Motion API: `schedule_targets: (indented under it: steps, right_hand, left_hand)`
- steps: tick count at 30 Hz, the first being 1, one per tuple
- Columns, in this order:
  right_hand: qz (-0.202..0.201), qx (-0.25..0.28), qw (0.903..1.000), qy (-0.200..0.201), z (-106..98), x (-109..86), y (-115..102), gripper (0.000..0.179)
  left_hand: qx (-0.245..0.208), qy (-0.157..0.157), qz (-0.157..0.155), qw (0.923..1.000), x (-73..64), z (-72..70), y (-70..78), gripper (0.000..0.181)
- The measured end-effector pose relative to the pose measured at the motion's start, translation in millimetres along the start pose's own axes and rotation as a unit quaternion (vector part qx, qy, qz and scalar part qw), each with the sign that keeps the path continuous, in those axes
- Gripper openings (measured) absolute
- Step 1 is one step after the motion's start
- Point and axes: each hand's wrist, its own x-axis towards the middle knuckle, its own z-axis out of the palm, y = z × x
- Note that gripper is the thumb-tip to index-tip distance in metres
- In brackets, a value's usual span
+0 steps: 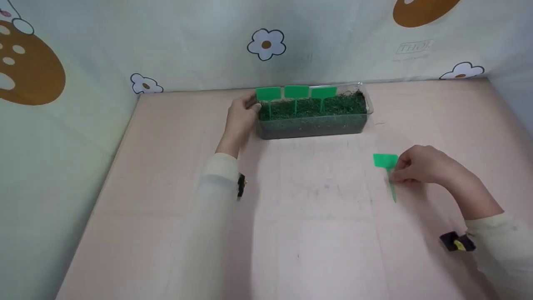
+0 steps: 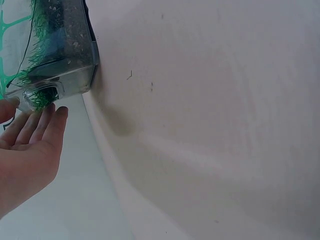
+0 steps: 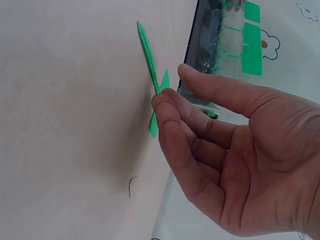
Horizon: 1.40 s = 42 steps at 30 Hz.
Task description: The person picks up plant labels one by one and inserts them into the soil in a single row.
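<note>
A clear plastic planter box (image 1: 312, 126), filled with dark soil and green grass, stands near the back wall. Three green plant labels (image 1: 296, 91) stick up in a row from the grass. At the box's left end, my left hand (image 1: 241, 118) touches the end wall with nearly straight fingers (image 2: 52, 125); its thumb is by the rim. Another green plant label (image 1: 385, 160) appears to lie on the table, its pointed stem toward me. My right hand (image 1: 427, 166) has its fingertips (image 3: 167, 102) against this label, while the thumb stays apart from them in the right wrist view.
The pale pink table (image 1: 316, 246) meets a wall covering (image 1: 200, 50) printed with flowers and brown spotted shapes. Behind the box runs the table's back edge. A small dark thread (image 3: 131, 186) lies on the surface near my right hand.
</note>
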Motion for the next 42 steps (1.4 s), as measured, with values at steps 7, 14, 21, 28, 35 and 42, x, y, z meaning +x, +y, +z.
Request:
schedule_targets:
  steps: [7, 14, 21, 28, 35, 42]
  right_hand:
    - [0.006, -0.021, 0.9997, -0.007, 5, 1.9, -1, 0.026]
    - [0.015, -0.031, 0.9994, -0.006, 8, 3.8, -7, 0.024]
    - [0.017, -0.024, 0.9995, -0.010, 10, 4.3, -9, 0.027]
    - [0.027, -0.035, 0.9990, -0.009, 11, -1.0, -7, 0.024]
    - [0.033, -0.047, 0.9983, -0.003, 12, -3.1, -9, 0.021]
    - [0.022, -0.045, 0.9987, -0.001, 13, -2.8, -7, 0.018]
  left_hand:
    - [0.008, 0.002, 0.007, 0.9999, -0.6, 0.4, -0.3, 0.045]
    - [0.013, 0.009, 0.011, 0.9998, -0.6, 0.5, -1.2, 0.045]
    - [0.010, 0.011, 0.013, 0.9998, -0.8, 0.2, -1.1, 0.044]
    - [0.019, 0.009, 0.013, 0.9997, -0.6, 0.7, -1.4, 0.043]
    - [0.015, 0.008, 0.003, 0.9998, 0.3, 0.8, -0.7, 0.045]
    - [-0.005, 0.002, -0.011, 0.9999, -0.1, 1.3, -0.4, 0.047]
